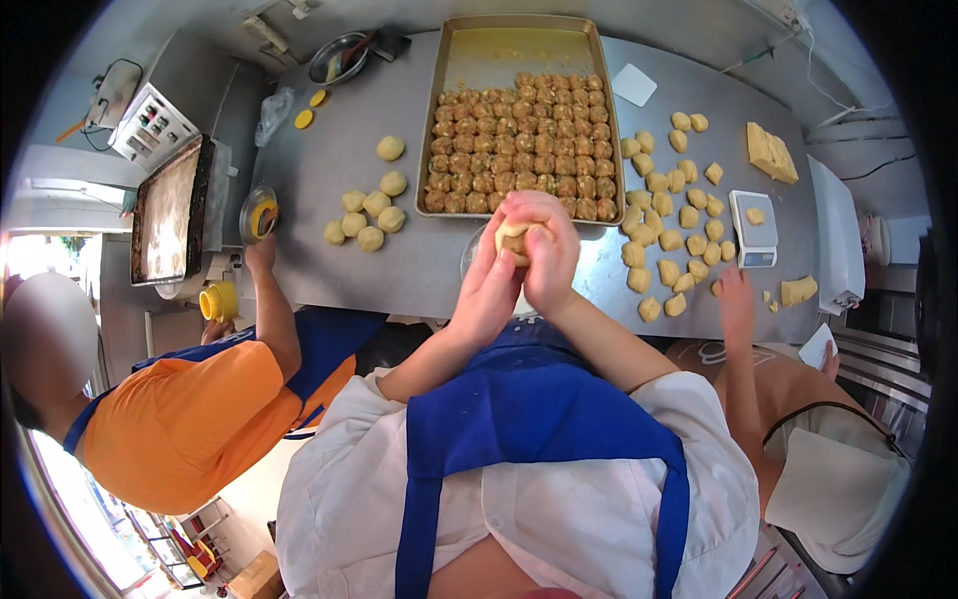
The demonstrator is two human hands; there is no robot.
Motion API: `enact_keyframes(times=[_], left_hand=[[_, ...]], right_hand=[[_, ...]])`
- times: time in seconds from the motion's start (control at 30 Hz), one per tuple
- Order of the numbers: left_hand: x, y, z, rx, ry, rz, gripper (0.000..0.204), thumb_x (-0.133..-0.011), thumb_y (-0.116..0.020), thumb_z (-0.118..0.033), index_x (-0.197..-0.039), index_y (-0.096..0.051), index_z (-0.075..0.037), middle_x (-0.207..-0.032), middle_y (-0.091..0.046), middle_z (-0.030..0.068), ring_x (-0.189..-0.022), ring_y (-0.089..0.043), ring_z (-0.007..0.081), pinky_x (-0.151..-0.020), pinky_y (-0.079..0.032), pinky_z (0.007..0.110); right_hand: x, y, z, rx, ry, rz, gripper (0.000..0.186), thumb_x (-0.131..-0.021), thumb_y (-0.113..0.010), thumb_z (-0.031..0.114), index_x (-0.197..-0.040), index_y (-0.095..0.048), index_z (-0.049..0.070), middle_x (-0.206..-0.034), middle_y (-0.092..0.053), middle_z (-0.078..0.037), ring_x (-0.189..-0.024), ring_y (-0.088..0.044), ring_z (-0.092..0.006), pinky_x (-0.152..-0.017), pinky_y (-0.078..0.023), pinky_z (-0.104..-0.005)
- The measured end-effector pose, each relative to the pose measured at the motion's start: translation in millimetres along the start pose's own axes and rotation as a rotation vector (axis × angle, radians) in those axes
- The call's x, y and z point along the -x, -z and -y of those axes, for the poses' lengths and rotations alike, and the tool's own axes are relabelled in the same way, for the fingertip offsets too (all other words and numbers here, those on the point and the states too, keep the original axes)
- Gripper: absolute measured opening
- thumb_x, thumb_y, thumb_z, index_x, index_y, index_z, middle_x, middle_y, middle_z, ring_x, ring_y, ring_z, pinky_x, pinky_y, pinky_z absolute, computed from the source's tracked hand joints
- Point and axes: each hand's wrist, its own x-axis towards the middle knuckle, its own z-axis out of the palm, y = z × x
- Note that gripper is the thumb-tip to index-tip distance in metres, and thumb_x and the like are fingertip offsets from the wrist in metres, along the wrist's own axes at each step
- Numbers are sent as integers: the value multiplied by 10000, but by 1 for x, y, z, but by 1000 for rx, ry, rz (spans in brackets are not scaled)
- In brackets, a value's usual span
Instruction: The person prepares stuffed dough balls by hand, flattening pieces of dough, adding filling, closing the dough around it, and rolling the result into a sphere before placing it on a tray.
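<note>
Just in front of the large tray (519, 50), my two hands meet around a pale dough ball (513, 246) with brownish filling showing in its opening. My left hand (483, 283) cups it from the left, fingers wrapped round its side. From the right, my right hand (549, 245) presses its thumb and fingers against the dough edge. Rows of brown filling balls (519, 135) cover most of the tray. Below my hands, a round bowl (471, 258) is mostly hidden. Smooth, rounded dough balls (376, 204) sit to the left, cut dough pieces (671, 241) to the right.
At right, a person's hand (736, 299) reaches toward dough near a scale (755, 245), with a dough block (771, 153) behind. A white scraper (634, 85) lies beside the tray. At left, a person in orange (200, 419) holds a small bowl (259, 215) near a dark-rimmed baking tray (170, 215).
</note>
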Motion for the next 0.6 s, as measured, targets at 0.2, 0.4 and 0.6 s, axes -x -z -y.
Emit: enact_keyframes(times=[0.2,0.4,0.6], left_hand=[[1,15,-10,-103,87,64,511,-987,-300,-82,-1490,-226,-29,-1463,-357,166,-1389,-364,271,-1152,-315,394],[-4,0,-13,-28,71,91,561,-975,-316,-90,-1515,-173,-35,-1492,-324,163,-1405,-345,266,-1159,-297,392],[-11,16,-15,-104,70,66,582,-969,-342,-88,-1522,-164,-47,-1503,-314,156,-1402,-350,271,-1154,-303,392]], right_hand=[[-17,17,9,313,275,416,160,-806,-574,68,-928,-676,48,-1066,-695,-130,-1112,-634,-311,-973,-466,-467],[-8,13,-7,58,159,144,174,-802,-516,79,-879,-667,40,-927,-704,-121,-937,-675,-305,-957,-466,-465],[-19,19,11,182,186,291,299,-829,-541,92,-1091,-660,13,-1047,-687,-143,-1067,-637,-340,-1009,-434,-481]])
